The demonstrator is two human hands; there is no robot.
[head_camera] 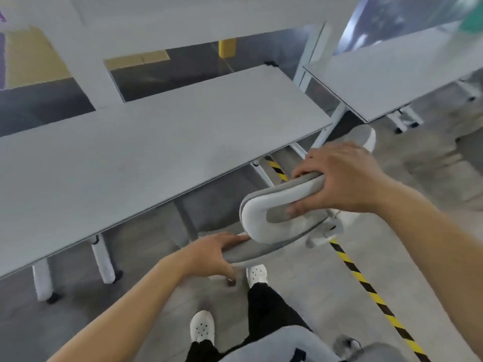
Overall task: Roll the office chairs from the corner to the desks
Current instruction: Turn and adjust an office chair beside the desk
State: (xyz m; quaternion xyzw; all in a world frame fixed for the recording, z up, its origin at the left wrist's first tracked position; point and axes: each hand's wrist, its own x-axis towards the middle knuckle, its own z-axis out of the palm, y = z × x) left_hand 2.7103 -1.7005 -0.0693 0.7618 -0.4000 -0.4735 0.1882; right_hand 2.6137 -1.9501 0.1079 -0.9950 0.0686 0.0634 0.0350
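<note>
Left hand (pixel 209 253) and right hand (pixel 339 178) clasp office chair (pixel 274 223) top (headrest), near desk (pixel 156 142) front edge.

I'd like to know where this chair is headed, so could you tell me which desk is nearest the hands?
The long grey desk left of the chair; the other desk stands farther off, upper right.

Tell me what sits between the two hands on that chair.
In the head view, the chair's padded grey headrest spans the gap: the left hand grips its lower edge, the right hand its upper end.
</note>
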